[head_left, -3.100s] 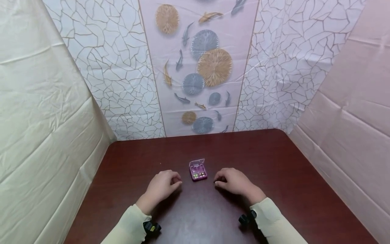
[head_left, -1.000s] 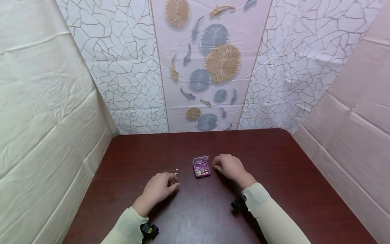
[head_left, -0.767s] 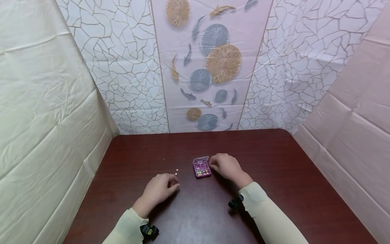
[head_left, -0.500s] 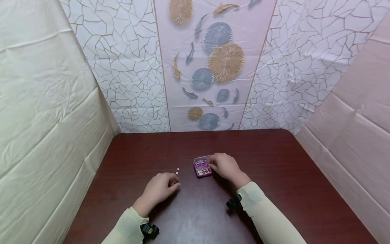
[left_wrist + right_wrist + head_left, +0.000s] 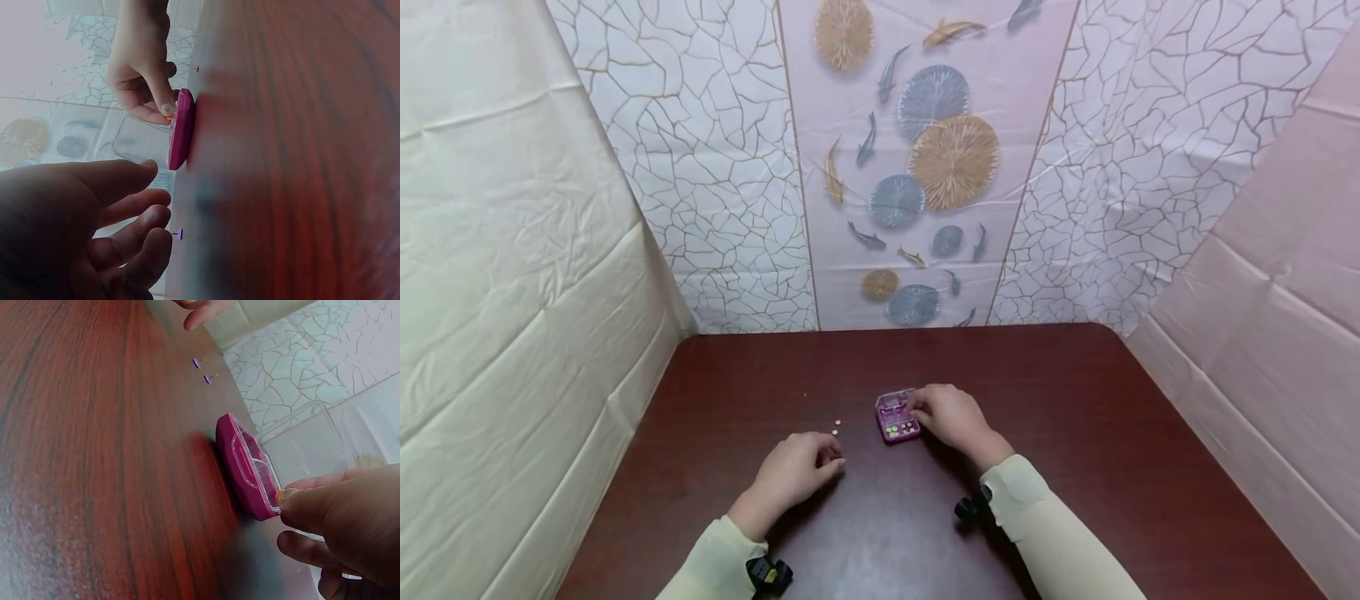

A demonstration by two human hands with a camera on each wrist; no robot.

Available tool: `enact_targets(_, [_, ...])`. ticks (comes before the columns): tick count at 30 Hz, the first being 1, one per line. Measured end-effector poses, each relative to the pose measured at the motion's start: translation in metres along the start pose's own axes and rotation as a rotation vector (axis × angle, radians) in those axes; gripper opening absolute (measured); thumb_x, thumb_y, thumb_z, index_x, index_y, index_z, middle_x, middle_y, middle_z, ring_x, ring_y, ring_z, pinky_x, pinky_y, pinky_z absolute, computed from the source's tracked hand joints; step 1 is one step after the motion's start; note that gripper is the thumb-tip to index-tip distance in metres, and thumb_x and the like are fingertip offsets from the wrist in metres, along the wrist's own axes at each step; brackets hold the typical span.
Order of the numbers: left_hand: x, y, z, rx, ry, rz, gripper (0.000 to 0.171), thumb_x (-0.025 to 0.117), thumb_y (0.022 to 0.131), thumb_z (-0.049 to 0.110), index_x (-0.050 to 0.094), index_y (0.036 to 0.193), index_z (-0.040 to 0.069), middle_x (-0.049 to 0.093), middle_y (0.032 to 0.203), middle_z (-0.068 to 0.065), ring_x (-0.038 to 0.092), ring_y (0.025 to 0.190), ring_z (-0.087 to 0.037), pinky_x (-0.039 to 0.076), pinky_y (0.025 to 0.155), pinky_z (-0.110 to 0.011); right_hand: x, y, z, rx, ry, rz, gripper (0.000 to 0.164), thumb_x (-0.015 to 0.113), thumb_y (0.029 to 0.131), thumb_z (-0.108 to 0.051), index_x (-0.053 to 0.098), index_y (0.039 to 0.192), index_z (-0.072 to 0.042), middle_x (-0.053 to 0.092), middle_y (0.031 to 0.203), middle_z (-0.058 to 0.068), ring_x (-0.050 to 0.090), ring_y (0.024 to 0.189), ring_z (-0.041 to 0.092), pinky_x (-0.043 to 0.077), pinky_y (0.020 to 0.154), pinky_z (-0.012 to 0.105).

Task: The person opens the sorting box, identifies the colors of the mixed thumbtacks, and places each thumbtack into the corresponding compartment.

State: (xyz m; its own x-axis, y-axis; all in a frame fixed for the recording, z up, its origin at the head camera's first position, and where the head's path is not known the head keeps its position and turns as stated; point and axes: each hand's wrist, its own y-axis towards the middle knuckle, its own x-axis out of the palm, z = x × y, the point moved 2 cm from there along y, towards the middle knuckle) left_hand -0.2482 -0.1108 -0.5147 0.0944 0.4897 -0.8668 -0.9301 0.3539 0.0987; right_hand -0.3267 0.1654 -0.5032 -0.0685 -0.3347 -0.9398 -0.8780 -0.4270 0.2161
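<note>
The right hand (image 5: 951,415) pinches an orange piece (image 5: 282,494) at the magenta case (image 5: 236,464); the left hand (image 5: 796,469) is loosely curled near purple thumbtacks (image 5: 207,379).

Faint, illegible lettering (image 5: 300,457) on the clear lid (image 5: 312,439)

1. Head view: from above, facing forward and down, farthest off; the glossy red-brown wooden table (image 5: 880,525) fills the lower frame.
2. Left wrist view: low, close, turned sideways, table at right; the small magenta plastic box with clear lid (image 5: 182,134) near centre.
3. Right wrist view: likewise, table at left.
4. All share the box.
</note>
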Motion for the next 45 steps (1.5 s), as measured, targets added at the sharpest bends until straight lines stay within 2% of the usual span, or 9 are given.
enact_targets(7, [0.004, -0.001, -0.001, 0.017, 0.004, 0.012, 0.008, 0.072, 0.087, 0.035, 0.071, 0.090, 0.028, 0.059, 0.064, 0.016, 0.051, 0.053, -0.003, 0.046, 0.051, -0.030, 0.000, -0.002, 0.000, -0.020, 0.018, 0.019, 0.006, 0.073, 0.088, -0.026, 0.076, 0.093, -0.027, 0.072, 0.092, -0.010, 0.062, 0.084, 0.007, 0.057, 0.070, 0.041])
enact_targets(15, [0.003, 0.001, -0.003, 0.018, 0.016, 0.023, 0.007, 0.072, 0.087, 0.036, 0.071, 0.089, 0.030, 0.058, 0.063, 0.017, 0.051, 0.053, -0.001, 0.046, 0.050, -0.029, -0.002, -0.002, 0.004, -0.003, 0.025, 0.029, 0.006, 0.074, 0.087, -0.028, 0.076, 0.093, -0.028, 0.072, 0.091, -0.013, 0.061, 0.081, 0.005, 0.056, 0.069, 0.040])
enact_targets(27, [0.001, 0.000, 0.001, 0.016, 0.002, 0.014, 0.008, 0.072, 0.087, 0.035, 0.071, 0.089, 0.028, 0.059, 0.064, 0.015, 0.051, 0.053, -0.003, 0.046, 0.051, -0.030, -0.022, -0.016, 0.029, 0.049, 0.006, 0.044, 0.006, 0.073, 0.088, -0.027, 0.076, 0.093, -0.027, 0.070, 0.087, -0.011, 0.058, 0.074, 0.005, 0.055, 0.067, 0.040])
enact_targets(35, [0.001, -0.003, 0.002, 0.019, 0.007, 0.025, 0.006, 0.072, 0.086, 0.035, 0.071, 0.088, 0.030, 0.060, 0.063, 0.016, 0.052, 0.054, -0.002, 0.046, 0.051, -0.030, -0.031, -0.028, 0.048, 0.105, -0.028, -0.017, 0.004, 0.073, 0.088, -0.029, 0.075, 0.091, -0.027, 0.070, 0.088, -0.010, 0.059, 0.077, 0.008, 0.056, 0.071, 0.043])
enact_targets(41, [0.000, -0.003, 0.004, 0.023, 0.011, 0.026, 0.006, 0.073, 0.086, 0.034, 0.071, 0.088, 0.029, 0.060, 0.064, 0.015, 0.051, 0.054, -0.002, 0.046, 0.051, -0.030, -0.029, -0.035, 0.054, 0.103, -0.044, -0.109, 0.003, 0.072, 0.088, -0.029, 0.075, 0.089, -0.028, 0.070, 0.087, -0.012, 0.060, 0.078, 0.008, 0.056, 0.072, 0.042])
enact_targets(45, [-0.001, -0.004, 0.006, 0.021, 0.007, 0.028, 0.007, 0.073, 0.086, 0.034, 0.072, 0.088, 0.028, 0.061, 0.065, 0.015, 0.051, 0.054, -0.002, 0.046, 0.051, -0.030, -0.028, -0.038, 0.054, 0.106, -0.031, -0.135, 0.005, 0.072, 0.088, -0.033, 0.074, 0.085, -0.028, 0.069, 0.084, -0.014, 0.058, 0.076, 0.006, 0.056, 0.071, 0.040])
